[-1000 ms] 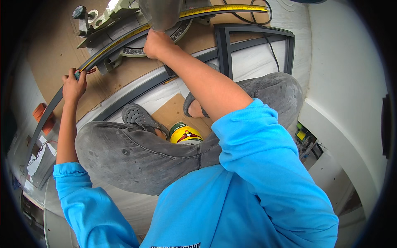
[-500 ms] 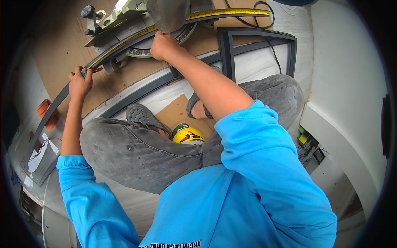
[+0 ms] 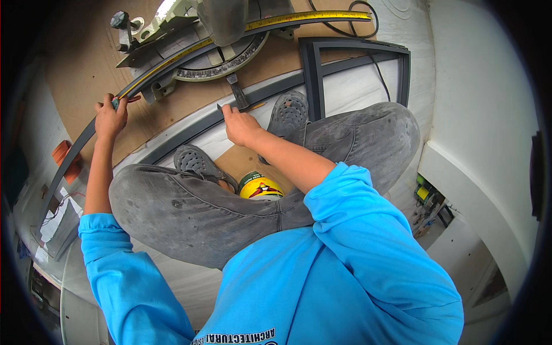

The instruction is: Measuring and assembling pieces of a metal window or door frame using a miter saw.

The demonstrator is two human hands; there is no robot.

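Note:
My left hand (image 3: 111, 121) is closed around a tape measure (image 3: 115, 104), a small teal body with a red strap, at the left part of a long dark grey profile strip (image 3: 86, 133). The yellow blade (image 3: 307, 18) runs out along that strip, across the mitre saw (image 3: 221, 72). Nearer to me, my right hand (image 3: 240, 125) is low over the floor by another dark grey profile (image 3: 190, 131). Its fingers pinch together at an orange pencil (image 3: 257, 106), partly hidden by the hand. A small dark tip shows beyond the fingertips; what it belongs to is unclear.
A dark grey frame (image 3: 312, 80) lies at the right, with a black cable (image 3: 379, 75) across it. Brown cardboard (image 3: 80, 86) lies under the saw. A yellow-green tub (image 3: 261, 187) stands between my legs. At the left is an orange-brown block (image 3: 66, 161).
My right hand has left the strip by the saw and come down toward me, to the pencil near the floor. My left hand keeps its place with the tape measure.

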